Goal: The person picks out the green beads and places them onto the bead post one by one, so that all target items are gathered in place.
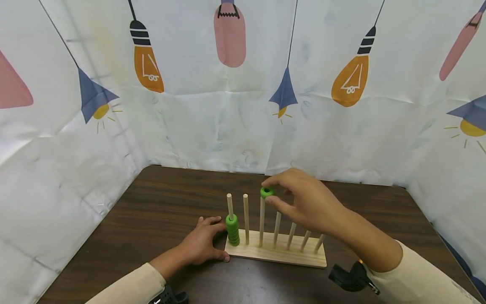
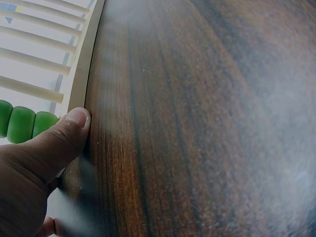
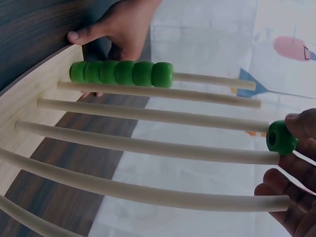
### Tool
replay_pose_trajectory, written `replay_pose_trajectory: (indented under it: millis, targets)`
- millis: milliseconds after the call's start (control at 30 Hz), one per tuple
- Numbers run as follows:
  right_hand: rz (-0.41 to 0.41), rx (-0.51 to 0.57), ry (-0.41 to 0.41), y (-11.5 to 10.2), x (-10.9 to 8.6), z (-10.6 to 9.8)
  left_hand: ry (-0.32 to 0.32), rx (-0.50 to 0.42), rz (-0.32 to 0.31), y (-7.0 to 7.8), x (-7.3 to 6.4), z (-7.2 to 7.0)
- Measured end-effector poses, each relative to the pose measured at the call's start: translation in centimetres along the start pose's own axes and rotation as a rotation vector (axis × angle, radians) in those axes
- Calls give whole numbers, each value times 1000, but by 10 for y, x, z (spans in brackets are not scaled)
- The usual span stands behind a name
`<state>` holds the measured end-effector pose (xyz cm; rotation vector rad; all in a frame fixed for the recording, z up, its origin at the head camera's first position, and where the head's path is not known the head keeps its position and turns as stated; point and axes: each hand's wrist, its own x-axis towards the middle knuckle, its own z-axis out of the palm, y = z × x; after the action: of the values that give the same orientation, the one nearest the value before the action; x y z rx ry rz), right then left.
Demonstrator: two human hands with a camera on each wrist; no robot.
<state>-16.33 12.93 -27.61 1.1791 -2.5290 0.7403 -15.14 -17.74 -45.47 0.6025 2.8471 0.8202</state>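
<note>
A wooden base (image 1: pixel 281 255) with a row of upright pegs stands on the table. My left hand (image 1: pixel 203 241) grips its left end, the thumb (image 2: pixel 74 123) against the front edge and the fingers behind. Several green beads (image 3: pixel 123 74) are stacked on the leftmost peg, close to that hand. Between thumb and fingertips, my right hand (image 1: pixel 305 200) pinches one green bead (image 1: pixel 267 193), its hole showing. This bead is right at the tip of the third peg (image 1: pixel 262 219) from the left. The other pegs bear no beads.
Dark wood-grain table (image 1: pixel 174 185) lies under the base and reaches back to a white sheet (image 1: pixel 228 118) printed with hanging lamps. Dark wrist devices (image 1: pixel 347 276) are strapped at both sleeves. The bare pegs rise below my right hand and forearm.
</note>
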Motion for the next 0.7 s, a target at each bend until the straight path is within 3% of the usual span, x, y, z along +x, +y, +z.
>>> replay_pose_trajectory:
  millis: [700]
  targets:
    - [34, 54, -47, -13, 16, 14, -5, -4, 11, 0, 0, -2]
